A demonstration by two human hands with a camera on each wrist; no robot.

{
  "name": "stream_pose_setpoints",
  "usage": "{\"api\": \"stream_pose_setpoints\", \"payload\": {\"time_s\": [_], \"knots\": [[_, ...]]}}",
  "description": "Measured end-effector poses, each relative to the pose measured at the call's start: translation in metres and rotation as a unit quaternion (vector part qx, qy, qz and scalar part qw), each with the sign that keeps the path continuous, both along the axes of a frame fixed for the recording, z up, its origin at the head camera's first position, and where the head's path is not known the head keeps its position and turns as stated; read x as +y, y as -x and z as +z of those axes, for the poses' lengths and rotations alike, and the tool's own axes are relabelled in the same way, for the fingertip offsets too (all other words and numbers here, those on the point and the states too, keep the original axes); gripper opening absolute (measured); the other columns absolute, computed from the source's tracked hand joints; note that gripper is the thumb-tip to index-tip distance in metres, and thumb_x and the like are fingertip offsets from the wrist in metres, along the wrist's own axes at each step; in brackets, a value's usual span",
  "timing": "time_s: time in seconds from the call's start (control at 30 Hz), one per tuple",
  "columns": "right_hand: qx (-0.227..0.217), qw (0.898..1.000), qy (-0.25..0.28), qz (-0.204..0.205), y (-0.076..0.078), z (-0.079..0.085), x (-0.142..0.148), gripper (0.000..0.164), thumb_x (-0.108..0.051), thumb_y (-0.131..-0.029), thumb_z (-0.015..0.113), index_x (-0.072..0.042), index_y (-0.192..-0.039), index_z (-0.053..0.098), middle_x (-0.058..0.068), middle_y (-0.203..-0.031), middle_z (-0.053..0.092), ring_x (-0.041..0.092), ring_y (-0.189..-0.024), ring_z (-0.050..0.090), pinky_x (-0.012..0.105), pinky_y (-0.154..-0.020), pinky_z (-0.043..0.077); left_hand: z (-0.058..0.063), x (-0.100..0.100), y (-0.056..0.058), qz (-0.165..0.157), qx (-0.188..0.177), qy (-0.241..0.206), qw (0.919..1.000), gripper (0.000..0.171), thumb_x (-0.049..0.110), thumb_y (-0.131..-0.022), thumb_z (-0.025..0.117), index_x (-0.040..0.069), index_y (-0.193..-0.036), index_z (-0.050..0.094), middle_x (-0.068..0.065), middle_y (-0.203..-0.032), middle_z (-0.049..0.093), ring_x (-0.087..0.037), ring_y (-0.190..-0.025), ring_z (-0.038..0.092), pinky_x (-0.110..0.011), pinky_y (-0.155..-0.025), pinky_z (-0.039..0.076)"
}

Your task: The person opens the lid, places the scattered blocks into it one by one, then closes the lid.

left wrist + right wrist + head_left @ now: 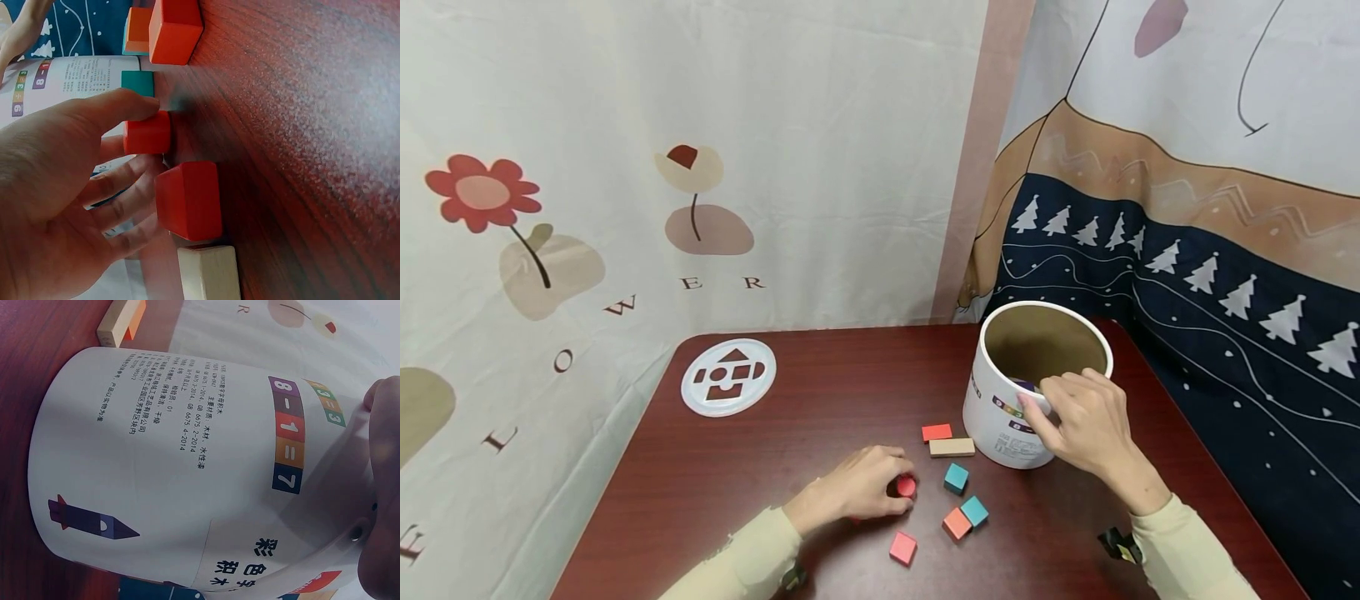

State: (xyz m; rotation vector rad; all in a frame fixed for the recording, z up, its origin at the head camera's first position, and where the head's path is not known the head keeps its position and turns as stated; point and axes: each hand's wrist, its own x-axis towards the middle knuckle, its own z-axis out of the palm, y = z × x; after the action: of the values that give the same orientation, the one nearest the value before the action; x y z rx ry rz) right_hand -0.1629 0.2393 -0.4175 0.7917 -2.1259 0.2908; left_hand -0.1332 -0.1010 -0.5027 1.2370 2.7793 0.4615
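Observation:
My left hand (868,483) is low over the table, its thumb and fingers curled round a small red round block (906,486). In the left wrist view, the thumb lies along the side of that red block (147,133). Beneath the palm there, a red wedge-sided block (189,201) and a pale wooden block (210,272) rest on the table; the hand mostly hides them in the head view. My right hand (1086,417) grips the near rim of a white bucket (1007,425), thumb outside. Something dark purple shows inside the bucket; the rest is hidden.
Right of the left hand lie teal blocks (956,477), an orange block (957,524) and a pinkish-red block (903,548). A red flat block (936,432) and a beige bar (952,447) sit beside the bucket. A white lid with shaped holes (689,392) lies back left.

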Motion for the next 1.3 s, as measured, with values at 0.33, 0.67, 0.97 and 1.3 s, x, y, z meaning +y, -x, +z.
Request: {"api": "stream_pose_setpoints", "payload": {"time_s": [0.33,0.67,0.97,1.3], "knots": [[0.002,1.000,0.000,-0.003,0.000,-0.001,0.000,0.048,-0.047,-0.095,0.049,-0.016,-0.058,0.045,-0.002,-0.048,0.040,0.013,-0.046,0.031,0.030,-0.046,0.024,-0.002,0.000,0.001,-0.019,0.004,-0.028,0.9994,0.020,0.024,-0.080,0.081,0.015,-0.097,0.077,0.008,-0.088,0.061,-0.002,-0.073,0.052,-0.012,-0.061,0.044],[0.003,1.000,0.001,-0.005,0.000,-0.001,0.001,0.047,-0.046,-0.094,0.049,-0.017,-0.058,0.044,-0.002,-0.048,0.040,0.013,-0.046,0.032,0.030,-0.045,0.024,0.004,0.000,0.006,-0.012,0.012,-0.085,0.9963,0.024,0.022,-0.086,0.078,0.007,-0.106,0.078,0.003,-0.091,0.066,-0.010,-0.075,0.060,-0.014,-0.064,0.048],[0.001,1.000,0.000,-0.005,0.000,-0.002,0.001,0.046,-0.046,-0.094,0.049,-0.016,-0.058,0.046,-0.002,-0.048,0.041,0.013,-0.046,0.032,0.030,-0.046,0.024,0.035,-0.001,0.021,0.001,0.029,-0.135,0.9905,0.024,0.022,-0.092,0.077,0.006,-0.110,0.077,0.001,-0.101,0.068,-0.008,-0.082,0.061,-0.018,-0.071,0.054],[0.003,1.000,-0.002,-0.001,0.000,-0.001,0.000,0.045,-0.045,-0.093,0.051,-0.017,-0.058,0.045,-0.003,-0.048,0.040,0.013,-0.046,0.031,0.030,-0.046,0.024,0.076,0.006,0.046,-0.026,0.108,-0.227,0.9675,0.021,0.013,-0.087,0.080,0.005,-0.106,0.077,0.000,-0.100,0.069,-0.005,-0.087,0.060,-0.025,-0.075,0.057]]}}
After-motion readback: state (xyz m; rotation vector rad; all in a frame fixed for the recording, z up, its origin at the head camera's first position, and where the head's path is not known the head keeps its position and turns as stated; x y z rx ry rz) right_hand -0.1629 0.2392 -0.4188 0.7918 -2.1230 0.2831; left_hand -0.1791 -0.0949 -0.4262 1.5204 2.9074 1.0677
